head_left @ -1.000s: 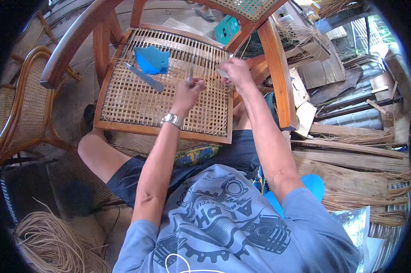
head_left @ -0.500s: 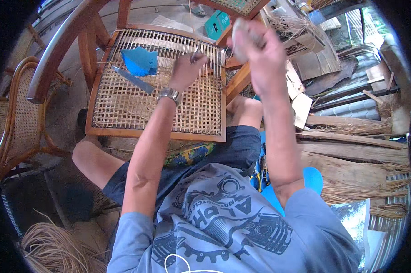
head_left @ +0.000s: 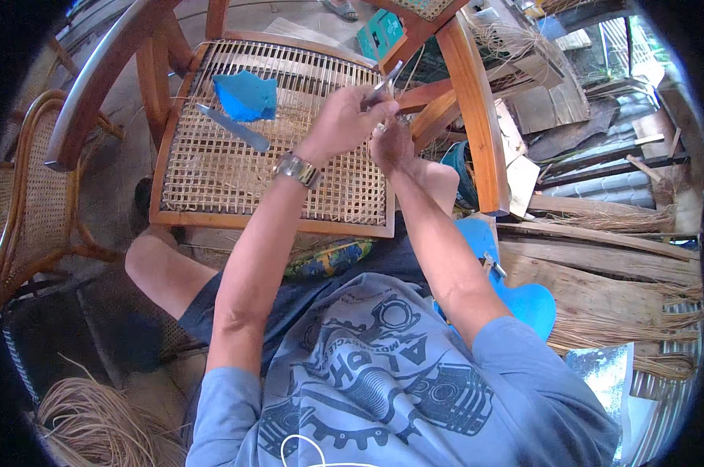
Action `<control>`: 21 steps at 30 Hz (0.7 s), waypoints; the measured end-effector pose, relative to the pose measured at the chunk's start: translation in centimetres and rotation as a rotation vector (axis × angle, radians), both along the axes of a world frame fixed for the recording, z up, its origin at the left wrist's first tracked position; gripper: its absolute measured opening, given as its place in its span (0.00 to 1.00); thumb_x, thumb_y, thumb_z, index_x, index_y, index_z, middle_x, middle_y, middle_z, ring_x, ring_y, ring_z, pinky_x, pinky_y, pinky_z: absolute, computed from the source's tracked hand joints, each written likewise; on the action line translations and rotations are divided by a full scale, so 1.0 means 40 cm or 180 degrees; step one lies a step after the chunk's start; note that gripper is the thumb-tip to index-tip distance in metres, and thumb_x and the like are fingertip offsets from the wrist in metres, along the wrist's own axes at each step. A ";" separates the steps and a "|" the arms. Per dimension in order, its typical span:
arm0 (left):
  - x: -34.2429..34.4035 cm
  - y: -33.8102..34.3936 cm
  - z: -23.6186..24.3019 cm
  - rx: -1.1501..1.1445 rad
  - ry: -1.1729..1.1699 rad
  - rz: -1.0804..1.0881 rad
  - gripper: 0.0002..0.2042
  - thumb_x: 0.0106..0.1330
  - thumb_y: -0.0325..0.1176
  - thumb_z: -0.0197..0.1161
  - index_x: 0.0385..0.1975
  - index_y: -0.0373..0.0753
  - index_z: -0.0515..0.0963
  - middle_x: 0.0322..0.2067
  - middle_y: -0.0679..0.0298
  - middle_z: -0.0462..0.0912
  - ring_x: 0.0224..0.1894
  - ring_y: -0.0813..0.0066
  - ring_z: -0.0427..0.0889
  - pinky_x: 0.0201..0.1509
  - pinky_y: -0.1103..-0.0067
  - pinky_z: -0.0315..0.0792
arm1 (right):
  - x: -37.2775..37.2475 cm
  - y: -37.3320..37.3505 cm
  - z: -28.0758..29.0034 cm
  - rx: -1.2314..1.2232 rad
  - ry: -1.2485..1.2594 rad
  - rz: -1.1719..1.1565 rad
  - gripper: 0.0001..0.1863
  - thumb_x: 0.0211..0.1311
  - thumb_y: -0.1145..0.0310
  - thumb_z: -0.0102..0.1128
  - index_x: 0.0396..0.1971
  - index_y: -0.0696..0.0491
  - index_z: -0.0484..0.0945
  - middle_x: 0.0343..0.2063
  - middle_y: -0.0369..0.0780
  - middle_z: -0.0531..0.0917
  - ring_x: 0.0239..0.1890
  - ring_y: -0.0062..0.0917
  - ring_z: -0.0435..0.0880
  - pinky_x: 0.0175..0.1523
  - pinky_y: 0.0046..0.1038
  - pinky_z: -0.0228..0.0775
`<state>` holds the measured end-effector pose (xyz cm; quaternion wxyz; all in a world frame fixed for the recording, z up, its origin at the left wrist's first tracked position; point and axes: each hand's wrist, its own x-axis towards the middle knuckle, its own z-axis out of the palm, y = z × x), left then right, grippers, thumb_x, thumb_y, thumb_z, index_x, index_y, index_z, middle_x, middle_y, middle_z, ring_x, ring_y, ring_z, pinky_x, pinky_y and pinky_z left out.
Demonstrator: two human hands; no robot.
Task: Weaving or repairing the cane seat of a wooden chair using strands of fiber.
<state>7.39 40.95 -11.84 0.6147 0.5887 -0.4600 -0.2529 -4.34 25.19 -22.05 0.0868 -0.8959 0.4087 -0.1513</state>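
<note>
A wooden chair with a woven cane seat [head_left: 321, 204] stands before me. Over the seat's right edge, my left hand [head_left: 340, 124], with a watch on its wrist, is closed on a slim metal tool [head_left: 388, 80] that points up and to the right. My right hand [head_left: 393, 148] is closed right beside it at the frame's edge; a small pale bit shows at its fingers, too small to name. On the weave lie a torn blue piece [head_left: 245, 96], its material unclear, and a flat, greyish, blade-like strip [head_left: 234, 128].
The chair's curved armrest [head_left: 95, 78] rises at the left, and its other wooden arm [head_left: 473, 117] at the right. A rattan chair [head_left: 36, 194] stands far left. Coiled cane strands [head_left: 95, 412] lie lower left. Wooden planks [head_left: 601, 265] and a blue plastic seat [head_left: 529, 307] are on the right.
My right hand has come down from its raised place to beside my left hand at the seat's right edge. My left hand has shifted right, still holding the slim tool.
</note>
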 end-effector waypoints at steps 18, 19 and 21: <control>-0.083 -0.067 -0.048 -0.0757 0.0477 -0.0285 0.17 0.73 0.35 0.61 0.56 0.32 0.77 0.49 0.61 0.85 0.50 0.75 0.82 0.54 0.77 0.75 | 0.037 0.267 0.694 -0.1366 -0.1474 0.1512 0.14 0.69 0.61 0.60 0.31 0.57 0.85 0.28 0.48 0.84 0.31 0.32 0.85 0.39 0.32 0.77; -0.081 -0.079 -0.036 -0.0395 0.0462 -0.0261 0.16 0.73 0.37 0.61 0.52 0.31 0.79 0.43 0.61 0.88 0.45 0.75 0.84 0.49 0.78 0.77 | 0.037 0.282 0.752 -0.1196 -0.1915 0.1858 0.14 0.70 0.60 0.59 0.32 0.56 0.83 0.27 0.45 0.83 0.28 0.28 0.83 0.34 0.29 0.75; -0.085 -0.060 -0.025 -0.0285 0.0357 0.0131 0.15 0.74 0.37 0.60 0.49 0.31 0.81 0.39 0.61 0.88 0.40 0.76 0.84 0.45 0.78 0.76 | 0.029 0.297 0.832 -0.0819 -0.2798 0.2566 0.14 0.73 0.59 0.56 0.36 0.54 0.80 0.25 0.39 0.81 0.24 0.20 0.78 0.26 0.23 0.72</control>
